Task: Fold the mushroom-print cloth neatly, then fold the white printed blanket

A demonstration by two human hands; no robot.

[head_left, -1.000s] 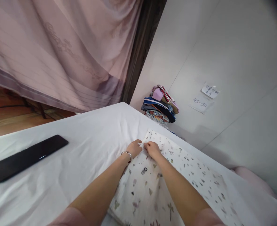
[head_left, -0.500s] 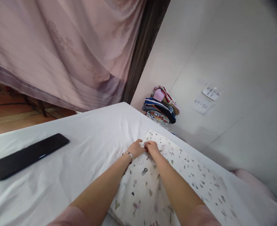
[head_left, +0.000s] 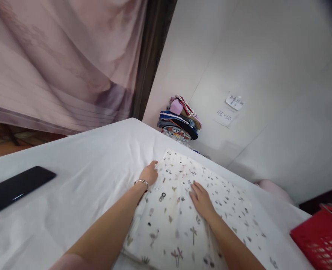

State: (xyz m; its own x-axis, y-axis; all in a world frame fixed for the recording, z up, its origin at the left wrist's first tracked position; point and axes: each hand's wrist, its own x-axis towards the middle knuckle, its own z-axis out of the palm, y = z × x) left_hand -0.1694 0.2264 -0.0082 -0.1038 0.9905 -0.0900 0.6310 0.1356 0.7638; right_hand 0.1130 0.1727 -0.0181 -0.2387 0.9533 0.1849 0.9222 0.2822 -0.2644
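Observation:
A white cloth printed with small plants and animals [head_left: 180, 210] lies folded flat on the white-covered table [head_left: 84, 180]. My left hand [head_left: 149, 174], with a thin bracelet at the wrist, rests at the cloth's far left edge, fingers curled against it. My right hand [head_left: 201, 200] lies flat on top of the cloth near its middle, fingers stretched out and together.
A stack of folded clothes [head_left: 180, 122] sits at the table's far corner against the white wall, below two paper notes [head_left: 229, 108]. A long black flat object [head_left: 14, 189] lies at the left. A red basket [head_left: 323, 234] stands at the right. A pink curtain [head_left: 56, 63] hangs behind.
Both hands pinched the cloth's far corner together before. Now the right hand has slid back onto the middle of the cloth and flattened. The view has shifted to the right.

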